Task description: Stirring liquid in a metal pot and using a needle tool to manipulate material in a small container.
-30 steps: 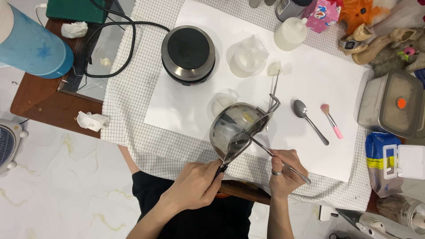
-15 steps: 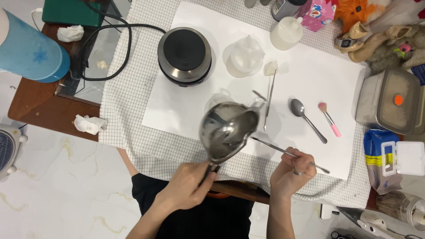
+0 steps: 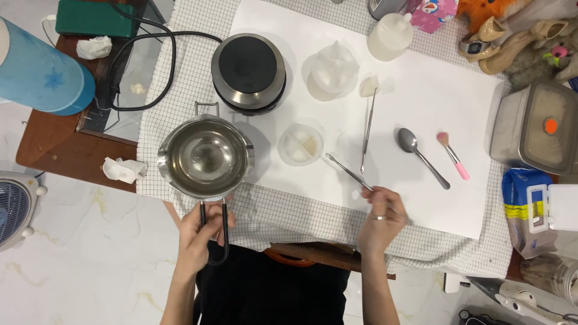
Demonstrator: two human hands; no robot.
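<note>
A white sheet [image 3: 421,96] covers most of a checked tablecloth [image 3: 174,66] on the worktable, seen from above the seated person. At the far left of the sheet stands a round black-topped hot plate [image 3: 248,71], its cord trailing off to the left. Just near of it, over the cloth's left part, the left hand [image 3: 201,235] is closed around the black loop handle [image 3: 215,232] of a steel melting pot [image 3: 205,157], held level with its open mouth up and a clear wet film on its bottom. Rigid and probably light when this empty, the pot may still be warm and slick inside, so the handle looks the safe place to hold it. To the right, a small clear cup [image 3: 300,144] rests on the sheet. The right hand [image 3: 382,219] pinches a thin metal tool [image 3: 348,173] whose tip points toward that cup; stiff and slim, it is best held near its rear end.
</note>
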